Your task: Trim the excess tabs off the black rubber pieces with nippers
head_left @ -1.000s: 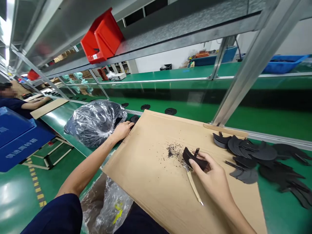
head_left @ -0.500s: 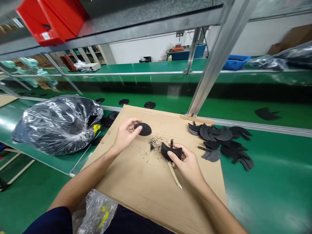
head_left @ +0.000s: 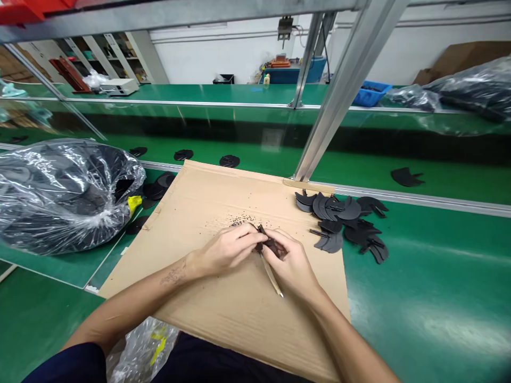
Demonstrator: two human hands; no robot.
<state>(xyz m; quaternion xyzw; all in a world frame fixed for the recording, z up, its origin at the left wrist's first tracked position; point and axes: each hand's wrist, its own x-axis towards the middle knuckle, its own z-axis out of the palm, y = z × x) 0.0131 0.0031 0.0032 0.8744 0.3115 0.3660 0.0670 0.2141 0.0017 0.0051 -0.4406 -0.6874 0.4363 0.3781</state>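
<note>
Both my hands meet over the middle of a brown cardboard sheet (head_left: 223, 314). My left hand (head_left: 229, 250) is closed, its fingertips pinching a small black rubber piece (head_left: 268, 244). My right hand (head_left: 290, 261) is closed on the same black piece and also carries a thin wooden-handled knife (head_left: 271, 275) that points back toward me. Black crumbs (head_left: 239, 221) lie on the cardboard just beyond my fingers. A pile of black fan-shaped pieces (head_left: 341, 221) lies to the right of the cardboard.
A clear plastic bag (head_left: 64, 191) full of black parts lies at the left. Loose black discs (head_left: 183, 155) sit on the green conveyor (head_left: 439, 298) behind the cardboard. A slanted metal post (head_left: 339, 85) rises behind it. Another plastic bag (head_left: 147, 346) sits by my lap.
My left hand went from the bag, picked up a black disc, and has come to my right hand. Both hands now close together on the black piece. The view has tilted down.
</note>
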